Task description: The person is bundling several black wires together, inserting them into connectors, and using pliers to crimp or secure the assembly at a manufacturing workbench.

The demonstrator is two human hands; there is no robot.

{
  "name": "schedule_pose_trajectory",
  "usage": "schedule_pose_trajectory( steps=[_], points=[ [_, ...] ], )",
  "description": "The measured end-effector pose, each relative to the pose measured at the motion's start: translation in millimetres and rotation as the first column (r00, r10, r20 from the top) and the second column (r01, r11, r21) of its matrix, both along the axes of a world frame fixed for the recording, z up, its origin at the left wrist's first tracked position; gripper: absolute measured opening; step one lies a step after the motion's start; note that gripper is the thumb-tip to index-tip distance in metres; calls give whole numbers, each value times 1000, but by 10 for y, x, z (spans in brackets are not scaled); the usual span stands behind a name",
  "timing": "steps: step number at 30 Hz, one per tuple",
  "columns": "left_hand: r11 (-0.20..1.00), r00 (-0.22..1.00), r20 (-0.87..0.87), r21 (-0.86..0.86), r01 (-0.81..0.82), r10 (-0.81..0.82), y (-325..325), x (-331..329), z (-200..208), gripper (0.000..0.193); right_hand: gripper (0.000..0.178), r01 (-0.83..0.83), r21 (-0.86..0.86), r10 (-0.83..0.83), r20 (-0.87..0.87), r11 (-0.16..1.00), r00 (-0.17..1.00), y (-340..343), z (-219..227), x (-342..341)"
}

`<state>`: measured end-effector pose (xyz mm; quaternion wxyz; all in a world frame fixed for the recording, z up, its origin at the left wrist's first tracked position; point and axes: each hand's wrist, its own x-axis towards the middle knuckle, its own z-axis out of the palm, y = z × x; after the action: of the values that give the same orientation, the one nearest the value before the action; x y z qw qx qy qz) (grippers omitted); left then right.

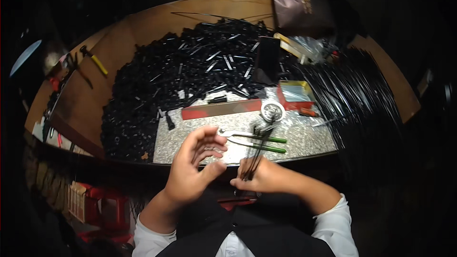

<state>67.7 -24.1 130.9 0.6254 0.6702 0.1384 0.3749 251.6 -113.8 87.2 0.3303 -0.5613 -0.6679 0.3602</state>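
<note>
My left hand [193, 167] is raised near the front edge of the workbench, its fingers apart and loosely curled, with nothing in it. Beside it, my right hand [262, 176] is closed round a small bundle of thin black rods [258, 150]. The rods point up and away from me, slightly blurred, with dark ends near a round white dish [273, 111] of small pieces. Behind the bundle, pliers with green handles [274, 150] lie on a speckled light slab [314, 140]; the rods cross in front of them.
A large heap of small black parts [185, 66] fills the bench's left and middle. Long black rods [354, 95] lie on the right. A red-edged bar [221, 109], a dark phone [267, 59], a red-and-yellow box [296, 93] and a bag [302, 9] stand beyond. Wooden walls [107, 45] border the heap.
</note>
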Motion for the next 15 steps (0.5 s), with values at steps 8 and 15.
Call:
schedule_pose_trajectory(
  steps=[8,15],
  points=[
    [972,965,252,-203,121,-68,381,-73,127,46,28,-95,-102,96,10,990,995,234,-441,-429],
    [972,957,200,-59,227,-212,462,-97,240,5,28,-166,-281,189,58,945,980,228,-313,-414]
  ],
)
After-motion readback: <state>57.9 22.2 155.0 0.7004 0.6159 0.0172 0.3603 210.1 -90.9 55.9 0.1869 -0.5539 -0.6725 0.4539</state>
